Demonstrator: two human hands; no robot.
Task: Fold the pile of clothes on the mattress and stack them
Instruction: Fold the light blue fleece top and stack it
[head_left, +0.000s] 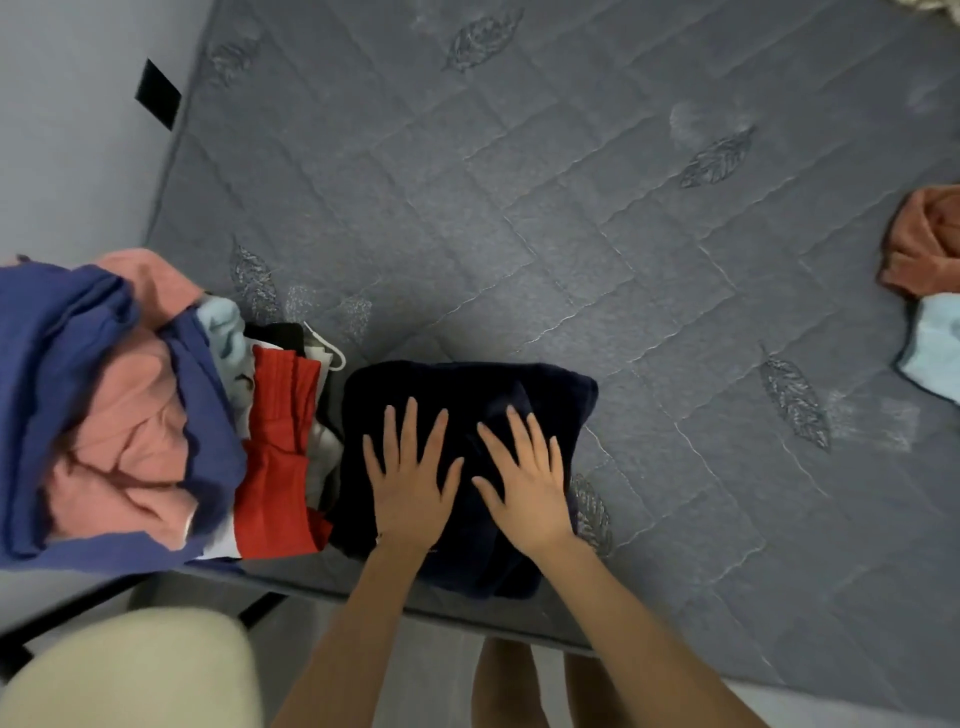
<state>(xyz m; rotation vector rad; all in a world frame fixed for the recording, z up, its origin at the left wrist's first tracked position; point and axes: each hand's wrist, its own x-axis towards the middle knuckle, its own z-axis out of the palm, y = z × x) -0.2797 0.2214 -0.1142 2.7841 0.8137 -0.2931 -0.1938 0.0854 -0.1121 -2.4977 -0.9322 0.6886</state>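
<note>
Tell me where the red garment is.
In the head view, the red garment lies lower left on the mattress, between the blue cloth and the dark garment under the left hand and right hand.

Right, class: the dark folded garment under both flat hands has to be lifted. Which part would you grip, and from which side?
Probably the near edge of the dark garment, from the person's side: it lies at the mattress edge, so fingers can slide under. Its left side abuts the clothes pile. The left hand and right hand rest flat on top.
</note>
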